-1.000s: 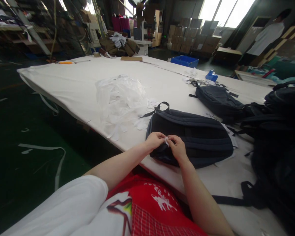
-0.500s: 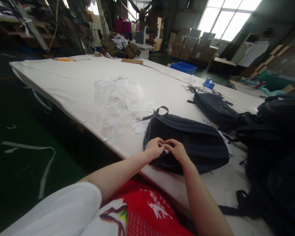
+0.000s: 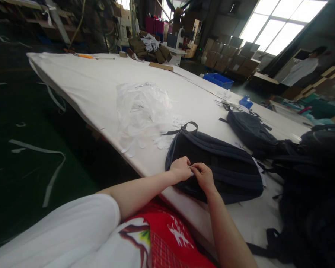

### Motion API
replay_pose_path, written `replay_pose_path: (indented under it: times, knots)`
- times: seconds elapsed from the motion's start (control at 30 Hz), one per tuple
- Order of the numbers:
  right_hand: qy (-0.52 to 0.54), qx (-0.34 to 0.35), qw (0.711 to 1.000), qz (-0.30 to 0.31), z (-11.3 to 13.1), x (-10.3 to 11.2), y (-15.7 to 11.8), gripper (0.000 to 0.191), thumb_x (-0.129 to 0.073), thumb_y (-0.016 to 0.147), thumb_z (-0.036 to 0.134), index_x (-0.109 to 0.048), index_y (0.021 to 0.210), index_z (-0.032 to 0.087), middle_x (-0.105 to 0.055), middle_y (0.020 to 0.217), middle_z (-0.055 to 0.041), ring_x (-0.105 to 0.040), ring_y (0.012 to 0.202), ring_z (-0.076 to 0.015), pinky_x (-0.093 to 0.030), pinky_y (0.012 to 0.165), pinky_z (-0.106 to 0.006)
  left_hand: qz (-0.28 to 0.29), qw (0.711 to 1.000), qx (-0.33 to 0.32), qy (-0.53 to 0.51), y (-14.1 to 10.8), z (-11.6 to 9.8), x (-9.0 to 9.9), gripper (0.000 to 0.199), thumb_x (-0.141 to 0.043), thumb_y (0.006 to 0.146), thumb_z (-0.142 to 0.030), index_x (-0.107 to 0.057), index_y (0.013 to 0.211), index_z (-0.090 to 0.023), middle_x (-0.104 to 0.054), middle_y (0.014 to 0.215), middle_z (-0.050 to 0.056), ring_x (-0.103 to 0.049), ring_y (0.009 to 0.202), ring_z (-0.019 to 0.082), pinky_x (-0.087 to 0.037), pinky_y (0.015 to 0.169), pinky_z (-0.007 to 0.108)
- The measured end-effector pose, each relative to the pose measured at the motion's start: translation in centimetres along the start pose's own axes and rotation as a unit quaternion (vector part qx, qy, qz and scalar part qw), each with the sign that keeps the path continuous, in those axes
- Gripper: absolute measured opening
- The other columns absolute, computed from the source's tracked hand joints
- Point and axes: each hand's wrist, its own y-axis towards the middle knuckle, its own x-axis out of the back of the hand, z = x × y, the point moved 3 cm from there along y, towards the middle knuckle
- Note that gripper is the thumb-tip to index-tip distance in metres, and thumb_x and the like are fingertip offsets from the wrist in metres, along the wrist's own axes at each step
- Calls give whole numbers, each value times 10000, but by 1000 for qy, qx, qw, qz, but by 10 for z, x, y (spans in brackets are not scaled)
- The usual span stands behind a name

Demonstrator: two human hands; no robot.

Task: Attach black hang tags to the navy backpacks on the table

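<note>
The fingers of the left hand (image 3: 181,168) and the right hand (image 3: 204,178) meet at their tips, drawn narrow around a small white piece (image 3: 192,172). The piece sits between the two sets of fingertips, close to the right thumb; most of it is hidden, so its shape cannot be told. The right thumb and forefinger make a small rounded pinch, while the left fingers curl inward with their tips partly out of sight. Directly beneath the hands is a dark navy backpack (image 3: 217,163), lying flat with its padded straps facing up; the hands are over its near left part. A black loop handle (image 3: 191,126) stands up at its far left corner. The backpack rests on a broad white surface (image 3: 86,82), near the edge closest to the person, who wears a red apron (image 3: 170,238) over a white top. Beyond the backpack, to the left, lies a crumpled clear plastic bag (image 3: 145,104) with rounded white pieces (image 3: 163,142) scattered beside it. To the right, a second backpack (image 3: 249,126) lies near a dark heap of bags (image 3: 315,193). Farther off on the surface stands a small blue box (image 3: 246,102).
</note>
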Motion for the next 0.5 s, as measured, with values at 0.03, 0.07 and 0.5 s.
replay_pose_path:
  times: [0.03,0.07,0.5]
  knots:
    - [-1,-4,1000,0,0,0,0,163,-614,787,375,-679,735,235,-688,819,-58,-615,820,-238,-468,794,-379,2,1000,1,4,1,-1,0,171,-620,740,-249,-626,902,-195,-712,877,84,-681,829,260,-518,760,350]
    - [-1,-9,1000,1,0,0,-1,164,-614,785,374,-679,736,232,-689,823,-58,-616,823,-238,-468,797,-378,2,1000,0,7,1,-1,0,176,-618,741,-251,-625,907,-193,-711,881,89,-681,832,264,-518,760,354]
    - [56,-87,989,107,-6,8,16,247,-648,738,421,-723,790,192,-718,753,-39,-642,690,-202,-494,666,-321,-9,997,-70,-35,-12,5,1,164,-581,822,-276,-573,976,-222,-736,855,9,-682,801,198,-505,742,302]
